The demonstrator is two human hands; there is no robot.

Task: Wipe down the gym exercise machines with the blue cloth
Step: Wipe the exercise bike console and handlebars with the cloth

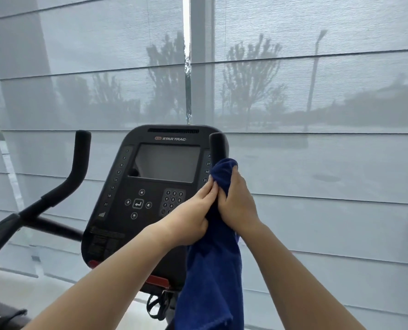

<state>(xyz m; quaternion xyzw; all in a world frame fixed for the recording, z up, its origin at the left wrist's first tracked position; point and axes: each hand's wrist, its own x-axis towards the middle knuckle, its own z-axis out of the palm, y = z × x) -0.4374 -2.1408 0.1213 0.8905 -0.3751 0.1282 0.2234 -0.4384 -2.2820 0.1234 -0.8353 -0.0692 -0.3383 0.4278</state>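
Blue, soft, limp: wrapping cloth (210, 270) round the handlebar (218, 144). Clenching it with left grip (188, 220) and right grip (236, 201), taking hold high.

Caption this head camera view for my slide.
Left hand and right hand hold a blue cloth around the Star Trac machine's right handlebar.

One Star Trac console (113, 225), one blue cloth (210, 270). Two hands: left hand (193, 216), right hand (238, 203). Two handlebars: left handlebar (81, 151), right handlebar (218, 146). Two sheer blinds: left blind (79, 67), right blind (317, 86).
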